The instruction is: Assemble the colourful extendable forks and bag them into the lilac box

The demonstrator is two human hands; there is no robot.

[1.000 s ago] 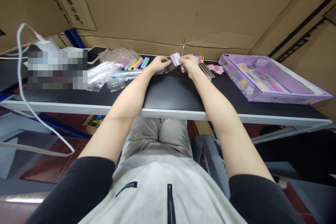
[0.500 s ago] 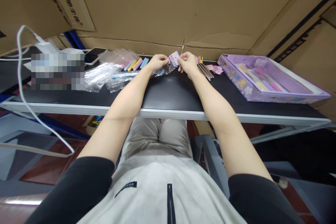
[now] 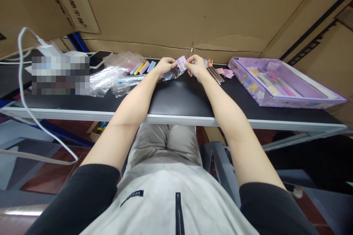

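Between my two hands is a small purple and pink printed card [image 3: 181, 64], over a clear plastic bag [image 3: 180, 72]. My right hand [image 3: 197, 67] pinches the card's right edge between thumb and fingers. My left hand [image 3: 166, 67] is closed at the card's left side, fingertips on the clear plastic. Whether those fingertips also hold the card, I cannot tell. Just right of my right hand lie several grey-brown sticks [image 3: 216, 75] with colourful ends, beside loose pink cards [image 3: 228, 73]. To the left of my left hand are several pastel pens or caps [image 3: 142, 68] in blue, yellow and purple.
Clear plastic bags [image 3: 103, 80] are heaped on the black table [image 3: 182, 99] at the left, near a phone [image 3: 100, 58] and a white cable [image 3: 22, 77]. An open purple box [image 3: 261, 97] with wrapped items stands at the right. Cardboard [image 3: 179, 11] walls the back.
The card has shifted slightly left and down, closer to my left fingers. My right hand has moved a little left with it.
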